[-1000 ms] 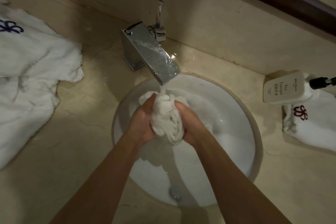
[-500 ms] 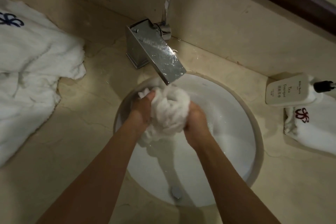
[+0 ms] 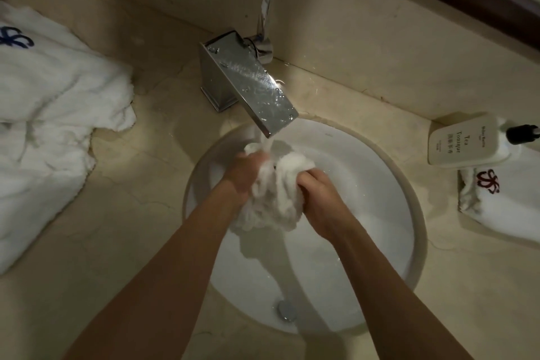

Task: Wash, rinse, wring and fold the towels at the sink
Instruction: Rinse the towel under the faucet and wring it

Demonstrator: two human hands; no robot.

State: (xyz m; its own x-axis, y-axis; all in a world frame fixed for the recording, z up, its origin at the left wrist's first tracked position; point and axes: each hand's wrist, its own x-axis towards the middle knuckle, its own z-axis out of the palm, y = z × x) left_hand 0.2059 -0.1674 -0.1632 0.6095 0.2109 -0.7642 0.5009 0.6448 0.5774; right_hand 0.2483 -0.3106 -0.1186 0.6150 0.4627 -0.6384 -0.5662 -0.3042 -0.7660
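A wet white towel [image 3: 274, 193] is squeezed between the left hand [image 3: 244, 174] and the right hand [image 3: 317, 197], over the sink [image 3: 388, 184]. Both hands are wrapped tight on it. Water is poured on it from the tap [image 3: 248, 82] at 12 o'clock. Since a moment ago, the towel has been bunched lower and wider. A big towel [image 3: 49, 126] is seen at 9 o'clock, a bottle [image 3: 461, 140] at 3 o'clock.

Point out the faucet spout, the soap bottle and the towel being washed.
faucet spout [image 3: 254, 88], head view, on its flat wet top.
soap bottle [image 3: 458, 140], head view, on its printed label.
towel being washed [image 3: 277, 196], head view, on the bunched middle between both hands.
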